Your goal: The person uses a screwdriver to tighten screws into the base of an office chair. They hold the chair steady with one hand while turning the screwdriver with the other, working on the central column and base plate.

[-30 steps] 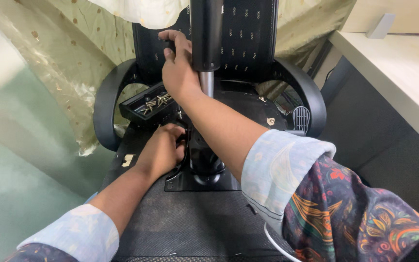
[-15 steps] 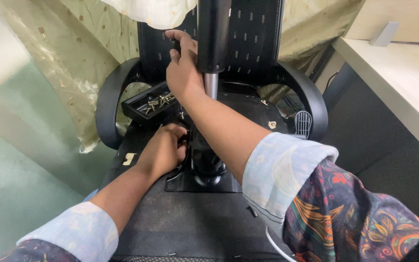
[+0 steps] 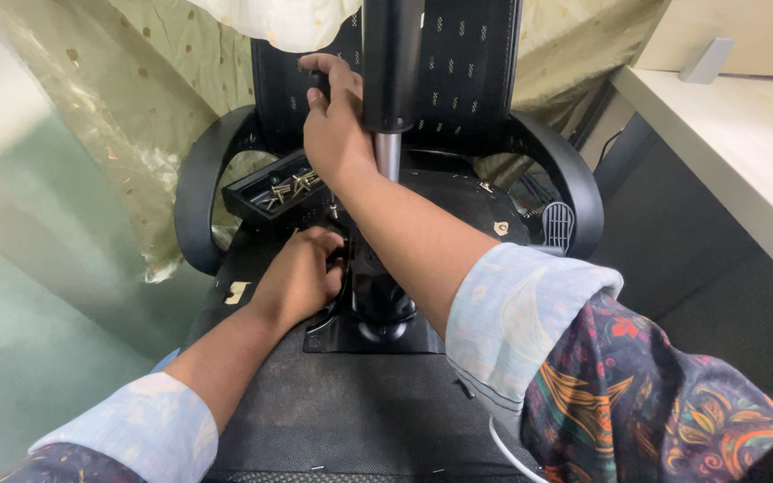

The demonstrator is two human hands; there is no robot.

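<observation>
Hands are placed on an upturned chair: the right hand (image 3: 337,125) is curled around a black part by the chair back (image 3: 467,63), beside the steel post (image 3: 388,154). The left hand (image 3: 301,277) is cupped against the post's base (image 3: 378,300). A tray of screws (image 3: 279,190) sits near the left armrest (image 3: 197,188).

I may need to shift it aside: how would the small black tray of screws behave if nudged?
The black tray looks like thin plastic, so probably light and quick to slide. It seems to sit tilted near the armrest, so it may tip. The loose screws would likely rattle and spill. The left hand is nearest.
</observation>
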